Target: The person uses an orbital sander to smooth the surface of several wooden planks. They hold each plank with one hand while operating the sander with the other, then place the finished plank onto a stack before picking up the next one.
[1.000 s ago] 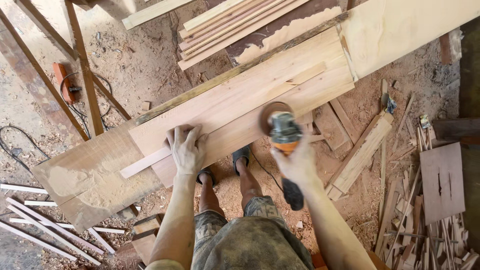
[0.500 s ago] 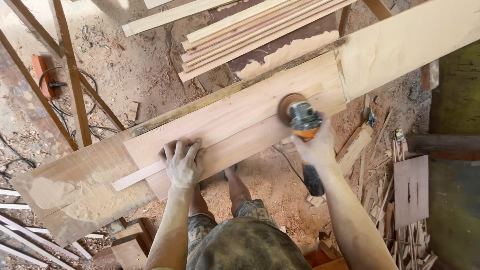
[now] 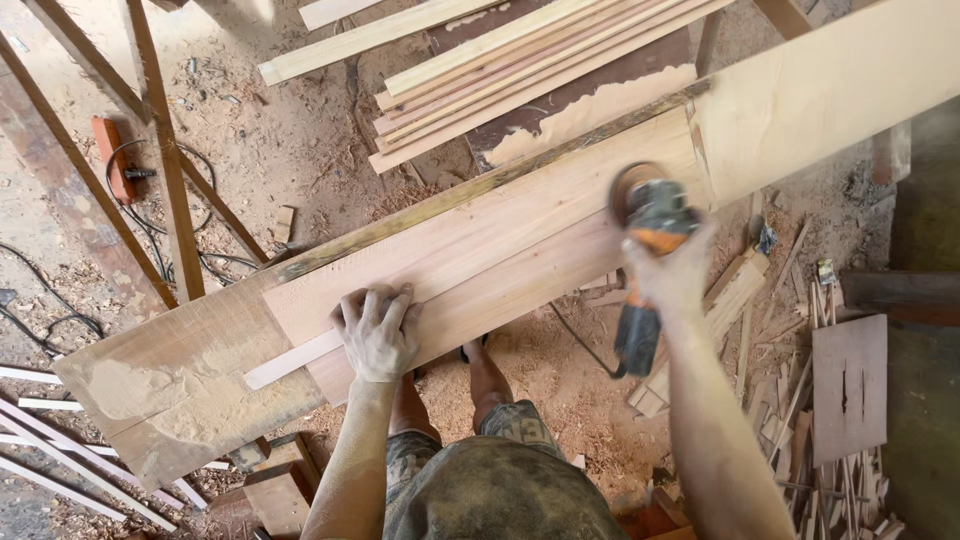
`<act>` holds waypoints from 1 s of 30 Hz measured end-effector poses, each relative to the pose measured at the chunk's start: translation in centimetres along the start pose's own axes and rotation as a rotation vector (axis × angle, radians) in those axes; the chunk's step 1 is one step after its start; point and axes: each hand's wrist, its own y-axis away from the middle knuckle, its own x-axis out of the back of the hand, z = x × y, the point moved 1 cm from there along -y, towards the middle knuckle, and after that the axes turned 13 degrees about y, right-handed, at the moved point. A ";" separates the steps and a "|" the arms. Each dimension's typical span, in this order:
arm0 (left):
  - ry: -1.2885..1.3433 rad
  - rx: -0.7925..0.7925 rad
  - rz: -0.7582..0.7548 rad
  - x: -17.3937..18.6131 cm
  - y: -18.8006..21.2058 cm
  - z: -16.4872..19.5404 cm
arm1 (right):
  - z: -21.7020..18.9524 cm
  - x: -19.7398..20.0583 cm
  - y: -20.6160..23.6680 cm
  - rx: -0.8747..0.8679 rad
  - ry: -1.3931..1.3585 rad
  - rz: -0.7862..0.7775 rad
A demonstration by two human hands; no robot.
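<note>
Wood workshop: planks (image 3: 500, 240), sawdust floor (image 3: 300, 150)

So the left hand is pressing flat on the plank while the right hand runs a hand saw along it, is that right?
Not quite. The head view shows the right hand running a power sander with a round disc, not a hand saw. The rest holds: the left hand presses flat on the plank.

- I see both arms bare, with no sleeves.
- The left hand (image 3: 377, 335) and right hand (image 3: 668, 275) wear no gloves, rings or watch.
- The shorts (image 3: 500, 480) are a dusty, patchy green-brown.
- The legs are bare below them.
</note>
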 end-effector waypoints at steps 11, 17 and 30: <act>0.010 0.019 -0.007 -0.3 -0.1 0.3 | -3.8 -4.2 8.0 0.400 0.359 -0.521; -0.026 0.020 -0.005 0.3 -1.4 0.9 | -4.2 1.2 2.0 0.339 0.310 -0.189; -0.217 0.088 -0.149 2.3 -0.5 2.5 | 4.6 5.2 5.1 0.252 -0.489 0.178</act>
